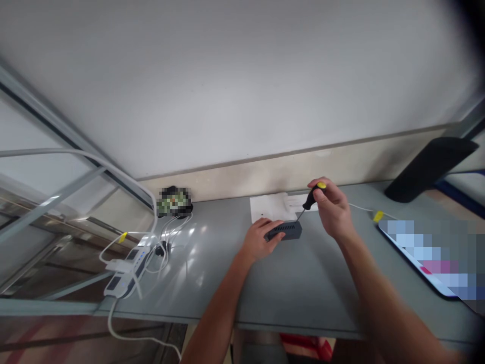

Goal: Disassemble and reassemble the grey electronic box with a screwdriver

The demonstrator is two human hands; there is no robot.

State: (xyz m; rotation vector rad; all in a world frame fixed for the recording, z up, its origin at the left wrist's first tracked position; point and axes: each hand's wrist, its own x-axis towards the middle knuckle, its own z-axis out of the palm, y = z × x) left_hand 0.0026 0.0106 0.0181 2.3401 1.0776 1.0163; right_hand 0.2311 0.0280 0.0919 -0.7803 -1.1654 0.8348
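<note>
A dark grey box-shaped device (291,232) with a row of vent slots rests on the grey table. My left hand (261,238) grips its left end, fingers over the top and thumb along the near side. In my right hand (333,207) is a screwdriver (310,198) with a black and yellow handle, held at a slant. Its thin shaft points down to the device's top far edge near the right end. Whether a screw sits under the tip is too small to make out. White paper (261,207) lies just behind the device.
On the left stands a white power strip (127,273) with plugs and cables. A blurred-out item (174,202) sits by the wall. To the right are a tablet-like screen (435,258) and a tall black object (428,169). A metal frame borders the left side.
</note>
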